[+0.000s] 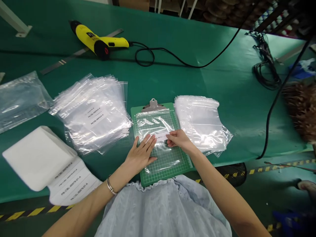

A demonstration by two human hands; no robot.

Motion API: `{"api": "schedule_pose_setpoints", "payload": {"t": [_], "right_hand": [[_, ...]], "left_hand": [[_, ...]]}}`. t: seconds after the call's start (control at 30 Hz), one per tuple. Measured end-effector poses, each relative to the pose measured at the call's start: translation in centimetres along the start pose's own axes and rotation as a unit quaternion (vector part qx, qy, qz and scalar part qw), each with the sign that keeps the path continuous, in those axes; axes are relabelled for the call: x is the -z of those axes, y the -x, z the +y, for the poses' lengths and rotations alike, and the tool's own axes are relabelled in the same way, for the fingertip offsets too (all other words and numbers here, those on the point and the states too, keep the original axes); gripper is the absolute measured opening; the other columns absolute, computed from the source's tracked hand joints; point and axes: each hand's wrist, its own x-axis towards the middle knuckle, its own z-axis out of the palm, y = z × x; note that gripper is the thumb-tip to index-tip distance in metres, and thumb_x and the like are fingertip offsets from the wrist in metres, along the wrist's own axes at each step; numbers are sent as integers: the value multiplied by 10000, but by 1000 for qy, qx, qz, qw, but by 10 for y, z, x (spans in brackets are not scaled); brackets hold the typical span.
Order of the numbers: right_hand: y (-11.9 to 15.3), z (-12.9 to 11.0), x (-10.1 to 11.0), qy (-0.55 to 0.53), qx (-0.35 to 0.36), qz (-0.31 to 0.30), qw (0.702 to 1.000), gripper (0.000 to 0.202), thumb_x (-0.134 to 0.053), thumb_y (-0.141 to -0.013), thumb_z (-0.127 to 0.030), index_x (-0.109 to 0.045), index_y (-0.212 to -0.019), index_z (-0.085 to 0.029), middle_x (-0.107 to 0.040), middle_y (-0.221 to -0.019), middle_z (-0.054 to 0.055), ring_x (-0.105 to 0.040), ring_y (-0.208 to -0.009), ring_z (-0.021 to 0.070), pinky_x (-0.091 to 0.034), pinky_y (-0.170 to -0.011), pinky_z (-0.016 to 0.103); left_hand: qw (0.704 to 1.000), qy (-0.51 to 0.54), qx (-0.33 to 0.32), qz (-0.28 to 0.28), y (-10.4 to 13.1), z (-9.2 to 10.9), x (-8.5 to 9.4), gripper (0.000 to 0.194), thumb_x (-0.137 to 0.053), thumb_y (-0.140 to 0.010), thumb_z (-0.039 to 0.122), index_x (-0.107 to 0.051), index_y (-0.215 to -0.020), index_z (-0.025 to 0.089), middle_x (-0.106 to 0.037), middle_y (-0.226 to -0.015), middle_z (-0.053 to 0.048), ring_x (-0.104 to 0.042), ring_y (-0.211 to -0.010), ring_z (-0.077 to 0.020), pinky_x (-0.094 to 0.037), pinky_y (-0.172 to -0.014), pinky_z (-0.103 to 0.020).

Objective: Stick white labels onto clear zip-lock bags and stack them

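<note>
A clear zip bag (158, 123) lies flat on a green clipboard (148, 180) with a grid and a metal clip (153, 104) at its top. Across the bag's middle runs a white printed label (161, 136). My left hand (141, 154) rests on the bag with fingers stretched out, their tips at the label's left end. The fingers of my right hand (179, 141) pinch the label's right end. On the left sits a pile of bags bearing labels (95, 115); at the clipboard's right side is a stack of plain bags (201, 121).
A folded stack of label sheets (39, 158) hangs toward the front edge at left. Beyond lie a yellow heat gun (95, 41), its black cord (172, 56) and a steel ruler (59, 65). Another clear bag (22, 98) is at far left. Bundled cables (266, 70) lie back right.
</note>
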Motion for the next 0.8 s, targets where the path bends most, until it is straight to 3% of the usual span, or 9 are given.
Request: {"api": "schedule_pose_setpoints", "payload": {"t": [0.2, 0.33, 0.47, 0.53, 0.57, 0.63, 0.67, 0.73, 0.8], "right_hand": [[7, -11, 13, 6, -43, -64, 997, 296, -549, -854, -367, -633, -901, -87, -711, -704, 97, -590, -413, 101, -565, -469, 241], [14, -14, 21, 35, -36, -85, 995, 364, -488, -883, -390, -607, -989, -63, -717, -762, 143, -602, -433, 120, -580, -534, 294], [30, -9, 15, 104, 46, 5, 994, 451, -380, -926, -357, -431, -1278, -78, -707, -821, 136, -648, -561, 169, -576, -635, 367], [39, 0, 0, 141, 106, 68, 982, 480, -344, -936, -331, -301, -1378, -149, -671, -1000, 145, -659, -829, 228, -521, -806, 450], [43, 7, -10, 165, 140, 94, 972, 476, -350, -934, -319, -289, -1390, -200, -607, -1153, 145, -590, -1029, 263, -440, -916, 498], [46, 23, -34, 223, 212, 123, 943, 461, -461, -892, -309, -378, -1345, -315, -342, -1434, 63, -231, -1337, 313, -189, -1074, 539], [45, 32, -46, 323, 281, 151, 891, 455, -462, -890, -329, -386, -1338, -343, -245, -1480, 49, -93, -1364, 352, -124, -1067, 583], [40, 48, -61, 443, 336, 197, 808, 484, -430, -900, -383, -316, -1370, -362, -170, -1502, 60, -3, -1360, 390, -92, -1044, 620], [34, 59, -63, 501, 326, 244, 764, 504, -395, -905, -431, -264, -1387, -369, -166, -1500, 83, -17, -1350, 418, -122, -1020, 637]], "left_hand": [[1000, -25, -12, 11, -1, -2, -2, 614, -260, -929, 465, -167, -1404, 87, -140, -1474, -74, -172, -1352, -282, -208, -1040, -590], [999, -28, -14, 23, -1, -2, -5, 609, -252, -932, 458, -167, -1402, 81, -145, -1474, -77, -177, -1350, -284, -219, -1031, -591], [999, -30, -12, 30, -1, -2, -7, 600, -260, -933, 449, -184, -1397, 77, -168, -1468, -85, -201, -1342, -292, -226, -1019, -604], [999, -32, -11, 32, -1, -2, -6, 592, -262, -933, 445, -192, -1396, 83, -177, -1466, -79, -211, -1340, -288, -225, -1020, -603], [999, -32, -10, 33, -1, -2, -6, 591, -263, -933, 442, -194, -1396, 80, -180, -1466, -81, -213, -1339, -286, -224, -1021, -602], [999, -34, -8, 35, -1, -1, -6, 597, -262, -932, 439, -201, -1391, 61, -199, -1460, -95, -214, -1339, -285, -224, -1022, -599], [999, -34, -8, 35, -1, -1, -6, 600, -263, -932, 437, -206, -1388, 51, -211, -1457, -105, -214, -1339, -286, -225, -1021, -598], [999, -34, -9, 34, -1, -2, -5, 600, -267, -931, 433, -216, -1385, 44, -222, -1454, -115, -212, -1339, -290, -225, -1019, -598], [999, -32, -13, 30, -1, -2, -5, 592, -276, -929, 432, -232, -1384, 55, -205, -1460, -113, -203, -1341, -296, -211, -1020, -604]]}}
